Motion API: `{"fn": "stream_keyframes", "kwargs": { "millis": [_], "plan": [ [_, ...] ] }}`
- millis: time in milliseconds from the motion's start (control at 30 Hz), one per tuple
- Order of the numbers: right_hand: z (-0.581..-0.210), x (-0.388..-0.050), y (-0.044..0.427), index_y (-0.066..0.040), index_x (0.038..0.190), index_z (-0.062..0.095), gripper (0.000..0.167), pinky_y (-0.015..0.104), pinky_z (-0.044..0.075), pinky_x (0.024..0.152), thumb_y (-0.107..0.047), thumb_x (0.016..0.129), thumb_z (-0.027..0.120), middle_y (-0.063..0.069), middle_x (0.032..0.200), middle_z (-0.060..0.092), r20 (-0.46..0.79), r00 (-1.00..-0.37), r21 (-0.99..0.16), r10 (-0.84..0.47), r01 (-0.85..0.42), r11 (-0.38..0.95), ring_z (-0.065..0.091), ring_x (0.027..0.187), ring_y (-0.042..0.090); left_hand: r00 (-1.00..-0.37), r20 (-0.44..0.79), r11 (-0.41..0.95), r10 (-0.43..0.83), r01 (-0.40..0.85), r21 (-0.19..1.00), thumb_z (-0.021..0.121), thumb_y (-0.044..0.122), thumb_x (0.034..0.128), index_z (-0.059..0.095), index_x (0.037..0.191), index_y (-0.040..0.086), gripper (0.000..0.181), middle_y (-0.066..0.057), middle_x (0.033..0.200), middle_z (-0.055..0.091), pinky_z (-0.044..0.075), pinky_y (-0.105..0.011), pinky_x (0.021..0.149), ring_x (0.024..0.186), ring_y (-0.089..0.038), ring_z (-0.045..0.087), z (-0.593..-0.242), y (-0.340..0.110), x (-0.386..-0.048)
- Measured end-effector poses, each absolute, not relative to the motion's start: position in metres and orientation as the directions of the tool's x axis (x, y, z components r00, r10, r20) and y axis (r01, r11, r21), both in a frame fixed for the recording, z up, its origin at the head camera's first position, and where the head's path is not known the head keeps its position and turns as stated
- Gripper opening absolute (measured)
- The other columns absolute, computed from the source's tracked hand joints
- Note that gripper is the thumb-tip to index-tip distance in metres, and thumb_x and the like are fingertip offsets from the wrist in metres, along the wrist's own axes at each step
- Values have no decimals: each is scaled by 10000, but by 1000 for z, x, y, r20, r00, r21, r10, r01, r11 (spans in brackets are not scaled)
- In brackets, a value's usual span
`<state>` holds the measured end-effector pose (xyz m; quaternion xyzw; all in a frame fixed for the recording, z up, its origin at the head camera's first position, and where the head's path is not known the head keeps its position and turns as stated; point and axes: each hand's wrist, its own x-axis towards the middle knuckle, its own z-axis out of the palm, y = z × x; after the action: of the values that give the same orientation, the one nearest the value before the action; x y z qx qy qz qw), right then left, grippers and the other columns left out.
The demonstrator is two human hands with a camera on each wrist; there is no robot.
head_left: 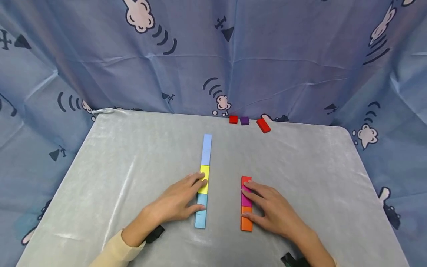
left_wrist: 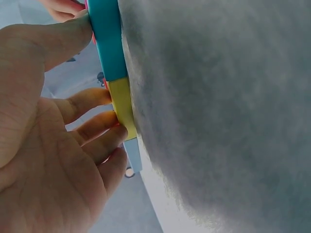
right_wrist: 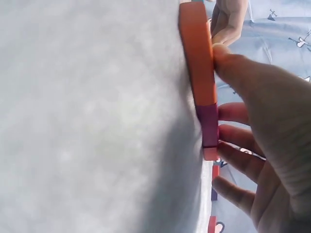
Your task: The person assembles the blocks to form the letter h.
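Two rows of coloured blocks lie on the table in the head view. The left row has a periwinkle block (head_left: 206, 150) at the far end, a yellow block (head_left: 204, 188) and a light blue block (head_left: 200, 219). My left hand (head_left: 178, 198) rests its fingertips on the yellow block and its thumb on the light blue one. In the shorter right row are a red block (head_left: 246, 179), a magenta block (head_left: 246, 201) and an orange block (head_left: 246, 224). My right hand (head_left: 275, 209) touches the magenta and red part with its fingers, the thumb lying on the orange block.
At the table's back edge sit a small red block (head_left: 233, 119), a purple block (head_left: 245, 121) and a longer red block (head_left: 263, 125) set at an angle. A grey cloth covers the table (head_left: 150, 148). Blue patterned curtains (head_left: 186, 81) hang behind and at both sides.
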<state>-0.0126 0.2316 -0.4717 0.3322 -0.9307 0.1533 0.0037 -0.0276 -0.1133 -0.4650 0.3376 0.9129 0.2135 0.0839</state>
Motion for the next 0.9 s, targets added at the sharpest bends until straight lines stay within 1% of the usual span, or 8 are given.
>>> {"fn": "stream_keyframes", "kwargs": {
  "millis": [133, 267, 500, 767, 900],
  "plan": [
    [-469, -13, 229, -132, 1446, 667, 732, 491, 529, 1141, -506, 849, 862, 60, 1534, 622, 112, -772, -249, -626, -632, 734, 620, 1373, 245, -754, 2, 675, 657, 590, 442, 753, 411, 984, 532, 1508, 11, 695, -174, 1626, 463, 346, -457, 1324, 1550, -321, 435, -464, -114, -30],
    [-468, -12, 228, -104, 1449, 659, 726, 493, 498, 1164, -490, 865, 851, 67, 1547, 614, 102, -768, -245, -632, -635, 732, 603, 1405, 239, -747, 6, 670, 664, 599, 439, 752, 412, 986, 535, 1503, 10, 690, -174, 1622, 465, 354, -460, 1319, 1542, -318, 444, -465, -115, -32],
    [-464, -13, 227, -74, 1482, 618, 739, 516, 495, 1178, -424, 876, 856, 89, 1606, 551, 86, -771, -257, -631, -629, 734, 561, 1453, 267, -744, 24, 667, 667, 612, 424, 751, 415, 986, 536, 1500, 11, 688, -167, 1608, 477, 356, -450, 1319, 1527, -312, 461, -463, -115, -37],
    [-463, -8, 225, -71, 1498, 600, 715, 529, 490, 1195, -407, 909, 827, 98, 1631, 516, 43, -779, -275, -626, -611, 742, 541, 1462, 292, -752, -5, 685, 659, 597, 417, 742, 457, 984, 531, 1518, 25, 718, -156, 1630, 465, 331, -443, 1334, 1550, -307, 436, -464, -115, -34],
    [-463, -5, 228, -68, 1501, 596, 714, 526, 493, 1193, -409, 914, 822, 101, 1634, 510, 35, -775, -278, -630, -614, 739, 540, 1461, 296, -750, 20, 691, 661, 619, 375, 764, 443, 968, 567, 1479, 14, 696, -161, 1598, 513, 357, -450, 1320, 1518, -314, 478, -463, -115, -31]
  ]
}}
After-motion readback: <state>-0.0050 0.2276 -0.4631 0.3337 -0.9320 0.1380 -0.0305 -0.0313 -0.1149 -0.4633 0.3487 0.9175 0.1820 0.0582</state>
